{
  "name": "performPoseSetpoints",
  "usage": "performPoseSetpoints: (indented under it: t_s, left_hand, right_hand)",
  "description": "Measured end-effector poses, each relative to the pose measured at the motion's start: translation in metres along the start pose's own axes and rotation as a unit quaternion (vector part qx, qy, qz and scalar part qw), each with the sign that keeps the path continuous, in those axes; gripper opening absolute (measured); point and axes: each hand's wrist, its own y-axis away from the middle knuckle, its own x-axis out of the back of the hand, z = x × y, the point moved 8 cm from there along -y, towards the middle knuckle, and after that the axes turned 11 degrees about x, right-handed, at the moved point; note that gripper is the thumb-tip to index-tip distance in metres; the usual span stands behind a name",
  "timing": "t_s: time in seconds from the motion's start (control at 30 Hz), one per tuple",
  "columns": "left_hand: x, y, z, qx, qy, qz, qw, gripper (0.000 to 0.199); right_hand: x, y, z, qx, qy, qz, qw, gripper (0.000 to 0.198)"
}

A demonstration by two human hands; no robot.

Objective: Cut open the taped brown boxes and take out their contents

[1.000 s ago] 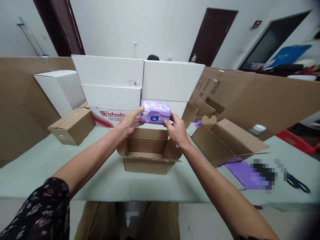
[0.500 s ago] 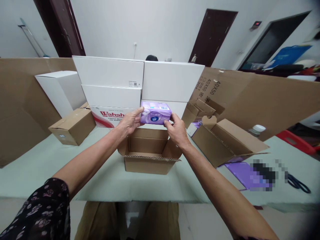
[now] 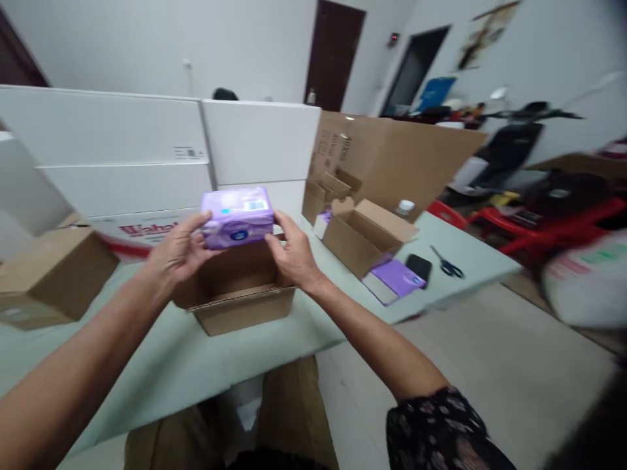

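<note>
A purple pack of tissues is held level between both hands, above an open cardboard box. My left hand grips its left end, thumb on top of the corner. At the right end, my right hand pinches the pack with thumb and fingers. The box beneath stands upright on the green-covered table, its inside partly hidden by the pack and hands.
To the right stand another open cardboard box, a purple packet, a black flat object and scissors. A closed carton sits at left. White boxes and a cardboard panel rise behind.
The view has swung to the right, showing more of the room there. Both hands still hold the tissue pack over the box, with little change in their grip.
</note>
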Motion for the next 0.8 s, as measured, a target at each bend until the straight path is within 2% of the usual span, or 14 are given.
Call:
performPoseSetpoints:
  t_s: [0.1,0.17,0.23,0.3,0.37,0.47,0.53,0.63,0.8]
  left_hand:
    - [-0.001,0.018,0.001,-0.004,-0.01,-0.025,1.0,0.021]
    - [0.003,0.028,0.002,-0.008,-0.009,-0.022,1.0,0.022]
    - [0.007,0.036,0.003,-0.015,-0.012,-0.01,1.0,0.021]
    - [0.008,0.04,0.003,-0.019,-0.019,-0.004,1.0,0.021]
    - [0.008,0.043,0.002,-0.02,-0.019,-0.002,1.0,0.021]
    - [0.004,0.043,-0.002,-0.023,-0.01,-0.004,1.0,0.025]
    - [0.002,0.042,-0.006,-0.021,-0.004,-0.003,1.0,0.028]
    - [0.001,0.039,-0.012,-0.006,-0.007,-0.003,1.0,0.031]
    - [0.001,0.038,-0.01,-0.008,-0.029,0.007,1.0,0.034]
  right_hand:
    - [0.024,0.029,-0.02,0.004,0.024,0.017,1.0,0.051]
    - [0.057,0.062,-0.027,-0.008,0.064,0.066,0.996,0.046]
    - [0.101,0.105,-0.018,-0.043,0.115,0.138,0.983,0.039]
    - [0.152,0.154,0.008,-0.108,0.173,0.208,0.957,0.034]
    - [0.2,0.204,0.046,-0.205,0.226,0.259,0.916,0.039]
    - [0.247,0.265,0.103,-0.36,0.276,0.255,0.854,0.058]
    - [0.26,0.287,0.128,-0.398,0.274,0.245,0.84,0.071]
    - [0.26,0.299,0.154,-0.414,0.261,0.232,0.841,0.083]
    - [0.248,0.297,0.183,-0.409,0.249,0.214,0.851,0.078]
